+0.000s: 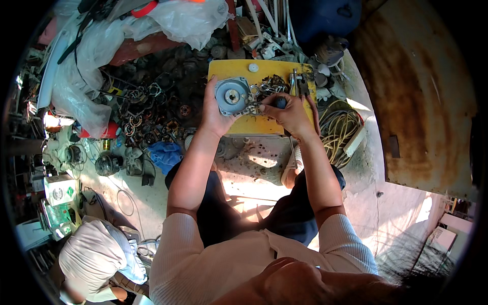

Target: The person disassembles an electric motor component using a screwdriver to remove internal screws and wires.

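My left hand is closed around the side of a grey metal motor end cover, round inside with a squarish flange and a hub in the middle. The cover is held up over a yellow board. At its lower right edge, my right hand pinches with thumb and index finger; small metal bits there are too small to name. A dark rounded handle sits in the right palm, with a thin shaft running down below the hand, like a screwdriver. Behind the fingers lies a pile of small metal parts.
Pliers and a white disc lie on the board. Coiled yellowish cable is to the right, beside a rusty metal sheet. Dark scrap parts heap up at left. Another person is at lower left.
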`<state>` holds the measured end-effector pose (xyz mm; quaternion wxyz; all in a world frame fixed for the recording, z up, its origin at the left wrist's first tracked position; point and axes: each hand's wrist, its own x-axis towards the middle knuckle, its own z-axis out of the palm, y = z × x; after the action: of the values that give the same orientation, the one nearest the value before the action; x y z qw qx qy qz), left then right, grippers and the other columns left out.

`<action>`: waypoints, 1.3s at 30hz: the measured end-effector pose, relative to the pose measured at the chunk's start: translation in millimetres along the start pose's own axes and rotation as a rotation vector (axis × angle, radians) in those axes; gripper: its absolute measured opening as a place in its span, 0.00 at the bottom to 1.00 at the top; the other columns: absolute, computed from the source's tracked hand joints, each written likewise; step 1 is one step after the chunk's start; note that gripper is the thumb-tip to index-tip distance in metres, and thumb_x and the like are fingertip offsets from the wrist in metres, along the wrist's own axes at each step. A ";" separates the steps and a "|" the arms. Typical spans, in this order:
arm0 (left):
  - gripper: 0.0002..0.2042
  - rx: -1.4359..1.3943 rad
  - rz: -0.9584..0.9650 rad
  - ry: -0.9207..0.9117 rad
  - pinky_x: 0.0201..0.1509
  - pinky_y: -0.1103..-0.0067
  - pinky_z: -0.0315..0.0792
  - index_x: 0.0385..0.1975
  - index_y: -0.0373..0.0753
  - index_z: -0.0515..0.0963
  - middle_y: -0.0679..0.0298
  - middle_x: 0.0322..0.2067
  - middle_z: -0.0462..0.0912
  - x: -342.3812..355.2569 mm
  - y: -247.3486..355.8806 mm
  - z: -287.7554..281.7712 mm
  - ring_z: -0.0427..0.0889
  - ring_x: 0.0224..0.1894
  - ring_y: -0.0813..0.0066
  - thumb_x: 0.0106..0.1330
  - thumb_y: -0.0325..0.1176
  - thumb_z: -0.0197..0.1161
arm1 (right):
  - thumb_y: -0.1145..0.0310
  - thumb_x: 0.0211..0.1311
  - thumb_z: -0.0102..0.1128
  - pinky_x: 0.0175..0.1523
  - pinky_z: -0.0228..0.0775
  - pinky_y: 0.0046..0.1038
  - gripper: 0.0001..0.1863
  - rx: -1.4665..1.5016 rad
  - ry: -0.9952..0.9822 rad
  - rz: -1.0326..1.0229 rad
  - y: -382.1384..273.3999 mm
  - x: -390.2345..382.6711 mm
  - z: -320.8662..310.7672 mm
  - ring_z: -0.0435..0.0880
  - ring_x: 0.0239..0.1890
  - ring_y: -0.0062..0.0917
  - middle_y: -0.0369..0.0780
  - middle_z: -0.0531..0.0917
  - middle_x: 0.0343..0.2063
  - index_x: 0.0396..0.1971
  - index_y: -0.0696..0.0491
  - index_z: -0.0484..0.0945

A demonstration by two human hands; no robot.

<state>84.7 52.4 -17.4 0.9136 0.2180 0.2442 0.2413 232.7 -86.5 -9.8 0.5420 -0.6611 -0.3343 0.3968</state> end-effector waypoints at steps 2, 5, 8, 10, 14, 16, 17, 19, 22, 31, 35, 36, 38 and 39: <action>0.30 -0.081 -0.008 0.032 0.58 0.59 0.71 0.57 0.41 0.71 0.58 0.54 0.77 0.7 5.7 -3.8 0.75 0.57 0.60 0.68 0.60 0.47 | 0.68 0.54 0.72 0.33 0.68 0.17 0.10 -0.042 0.005 0.068 -11.9 -3.4 -6.9 0.75 0.26 0.12 0.33 0.82 0.24 0.32 0.58 0.83; 0.32 -0.072 0.006 0.098 0.59 0.58 0.70 0.57 0.39 0.71 0.55 0.54 0.76 -2.7 6.7 1.8 0.74 0.58 0.57 0.67 0.61 0.46 | 0.69 0.55 0.71 0.32 0.67 0.16 0.09 0.123 -0.008 0.156 -15.4 -3.4 -6.6 0.74 0.26 0.11 0.32 0.82 0.23 0.31 0.57 0.83; 0.33 -0.041 0.005 0.112 0.61 0.57 0.68 0.57 0.37 0.71 0.53 0.55 0.76 -5.4 5.3 6.1 0.73 0.58 0.54 0.67 0.62 0.45 | 0.71 0.56 0.70 0.31 0.65 0.15 0.07 0.172 -0.018 0.010 -8.3 -1.5 7.3 0.73 0.25 0.11 0.31 0.81 0.23 0.31 0.57 0.83; 0.33 -0.077 -0.031 0.038 0.62 0.57 0.67 0.57 0.38 0.71 0.53 0.54 0.76 -3.2 3.2 0.0 0.74 0.58 0.54 0.67 0.62 0.44 | 0.71 0.56 0.70 0.31 0.65 0.15 0.06 0.105 -0.007 0.020 -5.0 -0.6 8.0 0.73 0.25 0.10 0.31 0.81 0.23 0.31 0.57 0.82; 0.31 -0.086 -0.040 0.039 0.60 0.58 0.70 0.57 0.41 0.71 0.55 0.54 0.77 -2.0 8.7 -4.3 0.76 0.56 0.58 0.68 0.61 0.44 | 0.72 0.57 0.69 0.31 0.65 0.16 0.06 0.136 0.070 0.014 -14.2 -4.2 4.2 0.72 0.26 0.10 0.29 0.79 0.23 0.31 0.57 0.82; 0.30 -0.038 -0.031 0.127 0.58 0.58 0.71 0.57 0.41 0.71 0.56 0.53 0.77 -6.8 7.5 6.0 0.77 0.55 0.59 0.68 0.61 0.44 | 0.72 0.57 0.68 0.32 0.66 0.17 0.06 0.103 0.170 -0.151 -19.1 -7.6 12.3 0.74 0.25 0.13 0.30 0.80 0.23 0.31 0.58 0.81; 0.30 -0.003 -0.051 0.112 0.58 0.58 0.72 0.57 0.41 0.71 0.56 0.52 0.78 -5.5 5.7 4.7 0.77 0.55 0.59 0.69 0.60 0.44 | 0.73 0.57 0.68 0.32 0.67 0.18 0.06 0.087 0.220 -0.234 -20.5 -7.9 15.9 0.75 0.24 0.15 0.31 0.80 0.23 0.32 0.58 0.81; 0.29 0.068 -0.094 0.086 0.57 0.59 0.73 0.57 0.41 0.71 0.57 0.52 0.78 -5.2 1.3 3.7 0.78 0.54 0.61 0.70 0.59 0.43 | 0.75 0.57 0.66 0.33 0.69 0.20 0.05 -0.098 0.339 -0.562 -17.9 -3.2 18.2 0.78 0.24 0.19 0.35 0.82 0.23 0.32 0.59 0.80; 0.27 0.122 -0.135 0.053 0.54 0.62 0.75 0.56 0.41 0.72 0.58 0.51 0.79 -8.4 -0.6 8.3 0.80 0.51 0.64 0.70 0.57 0.44 | 0.77 0.56 0.65 0.36 0.72 0.24 0.05 -0.255 0.266 -0.457 -17.5 -7.2 17.9 0.82 0.27 0.26 0.41 0.82 0.25 0.32 0.59 0.80; 0.28 0.114 -0.189 -0.080 0.51 0.63 0.77 0.57 0.41 0.70 0.58 0.51 0.79 -6.7 -0.8 3.3 0.81 0.49 0.65 0.71 0.57 0.44 | 0.78 0.54 0.63 0.39 0.73 0.29 0.05 -0.346 0.306 -0.503 -35.1 -22.0 17.0 0.83 0.31 0.36 0.44 0.82 0.27 0.32 0.58 0.79; 0.27 0.121 -0.176 -0.080 0.51 0.63 0.77 0.57 0.41 0.70 0.59 0.51 0.79 -6.9 -1.4 5.3 0.81 0.49 0.65 0.71 0.57 0.43 | 0.77 0.53 0.64 0.39 0.73 0.30 0.06 -0.325 0.295 -0.514 -27.3 -22.7 17.0 0.83 0.31 0.36 0.44 0.81 0.28 0.32 0.58 0.79; 0.27 0.119 -0.169 -0.082 0.51 0.62 0.77 0.57 0.41 0.70 0.59 0.51 0.79 -7.8 -0.9 6.1 0.81 0.49 0.65 0.71 0.57 0.44 | 0.76 0.53 0.64 0.38 0.73 0.30 0.06 -0.350 0.324 -0.541 -30.0 -24.1 17.2 0.83 0.31 0.36 0.44 0.81 0.28 0.32 0.58 0.79; 0.27 0.117 -0.154 -0.087 0.51 0.62 0.77 0.57 0.41 0.71 0.59 0.50 0.79 -9.6 0.5 7.6 0.81 0.49 0.65 0.70 0.56 0.44 | 0.74 0.53 0.65 0.38 0.73 0.31 0.06 -0.400 0.380 -0.594 -38.1 -26.5 17.3 0.82 0.30 0.37 0.45 0.82 0.28 0.31 0.58 0.79; 0.27 0.126 -0.144 -0.061 0.51 0.62 0.77 0.56 0.41 0.71 0.59 0.50 0.79 -9.9 0.1 8.2 0.81 0.49 0.65 0.70 0.56 0.45 | 0.74 0.52 0.65 0.37 0.73 0.30 0.06 -0.451 0.342 -0.519 -32.8 -25.3 15.8 0.82 0.28 0.36 0.44 0.82 0.27 0.31 0.58 0.80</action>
<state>81.6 44.8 -7.6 0.9200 0.2642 0.2461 0.1525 206.7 -95.2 25.0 0.5132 -0.7138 -0.4743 0.0469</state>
